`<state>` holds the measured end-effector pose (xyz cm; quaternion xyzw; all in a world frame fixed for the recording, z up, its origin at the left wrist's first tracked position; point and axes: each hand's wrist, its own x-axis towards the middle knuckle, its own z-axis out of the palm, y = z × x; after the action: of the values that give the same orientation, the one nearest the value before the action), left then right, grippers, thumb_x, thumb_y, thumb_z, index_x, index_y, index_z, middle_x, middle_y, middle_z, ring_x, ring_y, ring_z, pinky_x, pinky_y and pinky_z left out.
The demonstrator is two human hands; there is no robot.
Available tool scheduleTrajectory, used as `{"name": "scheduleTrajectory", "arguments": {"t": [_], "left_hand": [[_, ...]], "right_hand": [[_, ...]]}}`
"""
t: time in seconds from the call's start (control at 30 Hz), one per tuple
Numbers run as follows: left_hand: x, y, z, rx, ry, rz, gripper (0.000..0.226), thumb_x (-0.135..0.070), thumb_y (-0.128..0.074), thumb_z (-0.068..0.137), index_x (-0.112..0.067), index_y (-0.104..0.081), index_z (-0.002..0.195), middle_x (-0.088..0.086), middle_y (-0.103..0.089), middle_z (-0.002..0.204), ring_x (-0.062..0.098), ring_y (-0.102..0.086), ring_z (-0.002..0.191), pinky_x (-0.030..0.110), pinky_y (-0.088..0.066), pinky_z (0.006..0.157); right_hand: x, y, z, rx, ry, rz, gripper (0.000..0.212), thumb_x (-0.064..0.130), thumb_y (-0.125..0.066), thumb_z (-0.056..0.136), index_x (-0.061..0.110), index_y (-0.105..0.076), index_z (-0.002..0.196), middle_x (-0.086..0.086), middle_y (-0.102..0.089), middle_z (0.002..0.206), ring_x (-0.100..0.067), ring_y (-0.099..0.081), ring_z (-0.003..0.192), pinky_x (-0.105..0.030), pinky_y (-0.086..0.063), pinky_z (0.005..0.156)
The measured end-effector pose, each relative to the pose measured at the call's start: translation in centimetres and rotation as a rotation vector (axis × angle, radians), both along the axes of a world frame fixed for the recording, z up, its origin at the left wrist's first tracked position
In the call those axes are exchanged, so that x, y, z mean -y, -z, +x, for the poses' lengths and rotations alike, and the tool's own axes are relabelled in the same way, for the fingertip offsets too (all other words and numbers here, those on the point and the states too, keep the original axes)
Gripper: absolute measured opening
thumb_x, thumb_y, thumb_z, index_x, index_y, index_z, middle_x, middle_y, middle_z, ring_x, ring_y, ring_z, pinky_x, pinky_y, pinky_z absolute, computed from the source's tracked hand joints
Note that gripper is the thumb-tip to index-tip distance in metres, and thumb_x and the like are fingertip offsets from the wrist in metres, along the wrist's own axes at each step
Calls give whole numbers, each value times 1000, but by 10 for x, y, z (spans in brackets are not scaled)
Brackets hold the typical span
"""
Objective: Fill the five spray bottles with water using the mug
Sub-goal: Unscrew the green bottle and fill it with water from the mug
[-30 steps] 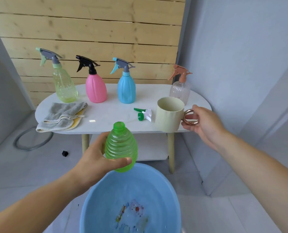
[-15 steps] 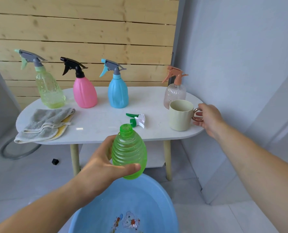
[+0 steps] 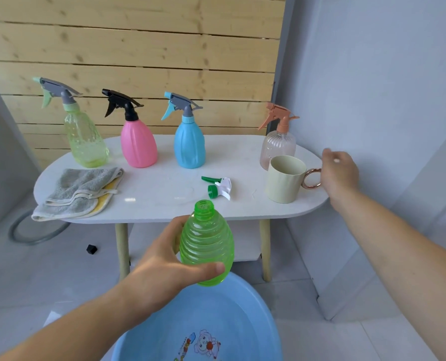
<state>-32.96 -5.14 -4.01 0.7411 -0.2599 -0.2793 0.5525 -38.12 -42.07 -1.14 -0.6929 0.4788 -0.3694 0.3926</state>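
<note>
Left hand [image 3: 162, 267] gripped the uncapped bottle [image 3: 206, 246] over the basin [image 3: 248, 308]. Right hand [image 3: 340, 175] sat at 3 o'clock of the mug [image 3: 285, 178]; grip indeterminate.

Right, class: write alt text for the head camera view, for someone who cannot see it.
A left hand holds an uncapped green bottle over a blue basin; the right hand is beside a cream mug on a white table with four capped spray bottles.
</note>
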Motion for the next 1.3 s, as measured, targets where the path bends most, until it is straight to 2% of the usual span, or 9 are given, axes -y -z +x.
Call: {"name": "scheduleTrajectory", "arguments": {"t": [0.17, 0.27, 0.33, 0.43, 0.57, 0.8, 0.97, 1.13, 1.3], "left_hand": [[-9, 0, 4, -12, -12, -4, 74, -38, -95, 56, -41, -64, 123, -5, -75, 118, 14, -70, 114, 48, -53, 107], [-15, 1, 6, -18, -21, -12, 73, -33, -94, 57, -37, -64, 124, -4, -75, 116, 14, -71, 112, 45, -55, 105], [-19, 1, 7, -25, -31, -21, 72, -30, -94, 58, -36, -64, 123, -4, -76, 114, 14, -72, 110, 43, -56, 103], [-25, 2, 7, -22, -26, -27, 71, -25, -94, 60, -34, -64, 124, -4, -76, 113, 14, -72, 109, 37, -58, 98], [-35, 5, 12, -22, -38, -28, 77, -31, -96, 56, -34, -63, 126, -6, -76, 114, 12, -72, 110, 36, -57, 99], [-49, 7, 18, -7, -71, -24, 80, -37, -94, 53, -32, -63, 126, -7, -75, 116, 11, -70, 113, 39, -56, 103], [-54, 2, 20, -47, -91, -26, 82, -37, -95, 51, -33, -63, 127, -5, -76, 115, 14, -72, 110, 43, -57, 102], [-57, -1, 20, -60, -117, -21, 83, -36, -95, 50, -33, -63, 127, -5, -76, 114, 14, -74, 107, 44, -59, 100], [-61, 0, 18, -55, -125, -12, 85, -38, -96, 48, -32, -63, 125, -4, -76, 112, 15, -74, 107, 45, -58, 101]], "right_hand": [[-67, -49, 16, 88, -215, -502, 16, 26, -48, 95, 16, -61, 93, -3, -63, 104, -20, -59, 84, -30, -44, 75], [-113, -42, 38, -147, -616, -491, 15, 26, -54, 94, 21, -67, 89, 3, -68, 87, -18, -61, 80, -32, -50, 76], [-130, -17, 55, -415, -766, -507, 18, 34, -58, 95, 25, -70, 102, 1, -64, 104, -19, -59, 97, -33, -48, 87], [-143, 11, 71, -607, -779, -473, 40, 45, -57, 94, 26, -60, 129, -10, -45, 131, -30, -42, 124, -36, -37, 104], [-145, 28, 88, -713, -760, -385, 48, 52, -55, 92, 31, -53, 135, -12, -41, 130, -35, -36, 125, -40, -36, 103], [-141, 23, 89, -540, -702, -294, 33, 38, -67, 89, 21, -65, 118, -8, -63, 123, -30, -55, 115, -37, -44, 96], [-149, -16, 69, -361, -720, -317, 37, 35, -71, 89, 22, -65, 123, -10, -53, 135, -27, -55, 117, -27, -36, 86], [-159, -68, 37, -279, -762, -478, 36, 33, -74, 86, 27, -65, 121, 0, -45, 125, -14, -47, 111, -22, -29, 92], [-162, -96, 16, -204, -747, -579, 36, 26, -77, 85, 26, -67, 119, 3, -41, 129, -1, -36, 108, 5, -25, 79]]}}
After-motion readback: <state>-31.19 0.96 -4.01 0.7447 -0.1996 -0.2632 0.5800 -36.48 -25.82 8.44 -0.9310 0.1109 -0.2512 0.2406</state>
